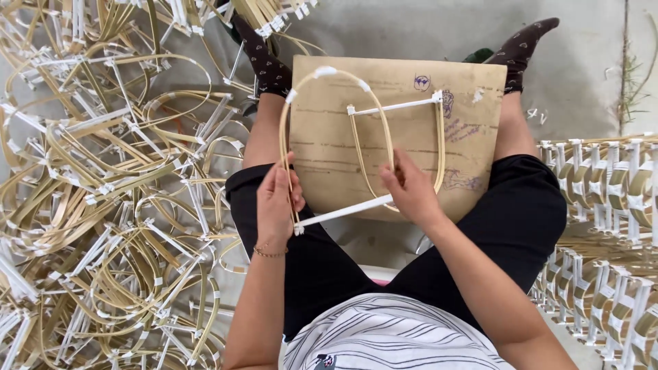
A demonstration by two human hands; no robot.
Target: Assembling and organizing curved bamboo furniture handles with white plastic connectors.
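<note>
**Two bent cane loops held flat on a lap board**

To the person's left a big heap of finished cane frames [103, 205] covers the floor; neat stacked rows [603, 205] stand to the right. Across the knees lies a brown board [473, 82], and on it the cane frame [329, 75], two arches joined by white cross-sticks. The left hand [275, 202] pinches the outer arch near the lower white stick [343, 212]. The right hand [410, 188] has its fingers closed on the inner arch. I'd say pressing the piece flat against the board keeps the joints square.
</note>
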